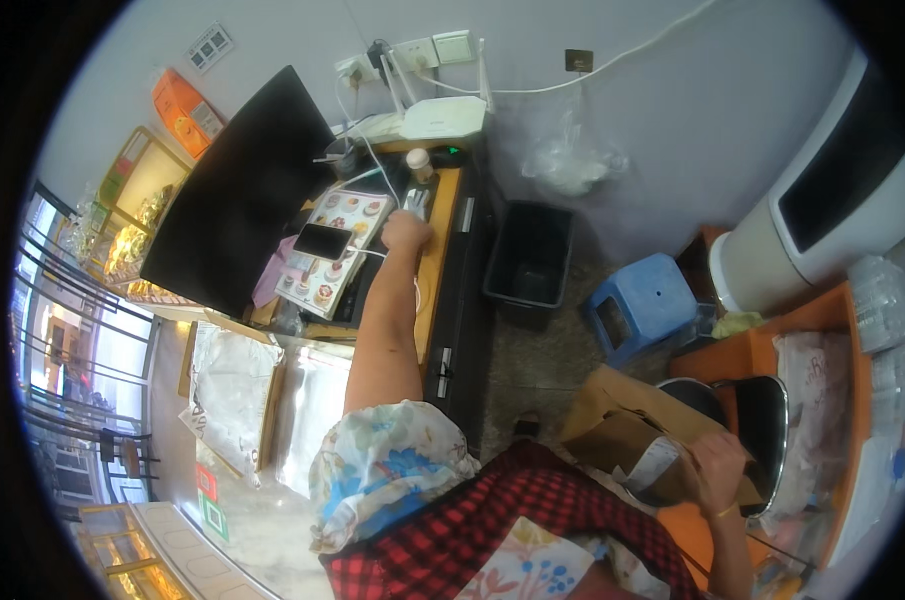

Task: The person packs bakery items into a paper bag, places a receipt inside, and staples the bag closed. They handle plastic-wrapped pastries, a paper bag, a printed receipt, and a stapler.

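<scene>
My left hand (pixel 406 229) reaches over the desk (pixel 446 217), its fingers curled at a small whitish object (pixel 416 201). The hand partly hides that object, so its kind and whether it is gripped are unclear. Beside this hand, a smartphone with a dark screen (pixel 323 241) rests on a booklet printed with cakes (pixel 325 289). A white cable (pixel 382 169) runs close by. On the other side, my right hand (pixel 716 466) grips the edge of a brown paper bag (pixel 640 420). A white paper slip with print (pixel 653 461) shows on the bag.
A black monitor (pixel 238 202) stands behind the booklet, near a white router (pixel 445 118) and a small shaker bottle (pixel 420 165). On the floor are a black bin (pixel 531 251) and a blue plastic stool (pixel 643 300). A black chair with a metal frame (pixel 767 435) is behind the bag.
</scene>
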Demonstrator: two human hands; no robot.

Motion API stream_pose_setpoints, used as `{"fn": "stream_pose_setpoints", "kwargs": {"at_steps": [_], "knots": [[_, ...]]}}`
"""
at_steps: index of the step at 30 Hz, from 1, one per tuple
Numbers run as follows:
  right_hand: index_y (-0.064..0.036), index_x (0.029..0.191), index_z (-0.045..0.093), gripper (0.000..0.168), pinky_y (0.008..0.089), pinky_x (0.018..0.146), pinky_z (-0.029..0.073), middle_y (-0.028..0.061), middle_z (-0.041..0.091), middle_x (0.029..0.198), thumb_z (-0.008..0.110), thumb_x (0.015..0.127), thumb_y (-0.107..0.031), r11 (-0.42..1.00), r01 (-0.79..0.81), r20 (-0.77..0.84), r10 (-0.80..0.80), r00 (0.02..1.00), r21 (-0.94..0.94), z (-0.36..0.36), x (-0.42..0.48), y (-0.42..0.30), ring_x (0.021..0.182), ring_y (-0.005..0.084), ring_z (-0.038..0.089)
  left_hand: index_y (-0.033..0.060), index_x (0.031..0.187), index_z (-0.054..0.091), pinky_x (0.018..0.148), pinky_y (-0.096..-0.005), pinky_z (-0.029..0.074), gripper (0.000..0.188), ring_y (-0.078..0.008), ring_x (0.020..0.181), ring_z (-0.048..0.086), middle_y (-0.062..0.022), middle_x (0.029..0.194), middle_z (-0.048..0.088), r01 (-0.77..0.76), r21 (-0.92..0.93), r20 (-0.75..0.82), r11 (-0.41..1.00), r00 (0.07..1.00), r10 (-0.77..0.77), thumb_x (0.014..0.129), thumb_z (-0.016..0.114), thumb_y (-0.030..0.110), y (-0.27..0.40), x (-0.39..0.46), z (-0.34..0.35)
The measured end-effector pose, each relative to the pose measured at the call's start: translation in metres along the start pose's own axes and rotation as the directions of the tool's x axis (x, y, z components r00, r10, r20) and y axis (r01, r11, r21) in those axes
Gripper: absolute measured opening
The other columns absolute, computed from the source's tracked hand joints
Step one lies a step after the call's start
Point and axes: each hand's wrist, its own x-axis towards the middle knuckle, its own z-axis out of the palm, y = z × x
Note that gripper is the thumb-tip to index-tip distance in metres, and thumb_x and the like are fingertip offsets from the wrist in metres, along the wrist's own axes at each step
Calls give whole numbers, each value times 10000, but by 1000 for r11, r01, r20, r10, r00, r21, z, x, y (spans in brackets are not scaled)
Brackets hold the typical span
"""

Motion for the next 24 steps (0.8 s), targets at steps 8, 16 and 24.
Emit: {"fn": "stream_pose_setpoints", "kwargs": {"at_steps": [8,16,24], "knots": [[-66,572,434,236,390,614,390,105,430,585,625,676,-157,977,213,-88,-214,973,-28,4,17,11,597,295,492,75,994,525,536,-401,522,413,-248,724,525,-111,861,502,341,-923,365,179,923,121,722,653,357,11,-53,-81],[-60,606,451,208,406,626,373,114,454,640,654,629,-97,773,635,-16,-634,773,2,-45,46,-4,646,305,476,65,1064,525,483,-312,493,477,-171,624,567,-41,774,547,249,-853,170,-458,964,207,915,457,513,-109,-375,-145],[-53,662,540,126,382,671,391,113,498,675,651,690,-106,553,831,-90,-832,547,-63,-143,65,-125,702,283,508,-9,1074,537,607,-292,497,451,-165,690,577,-67,759,563,336,-914,280,-228,928,245,755,696,268,-182,-698,-105]]}}
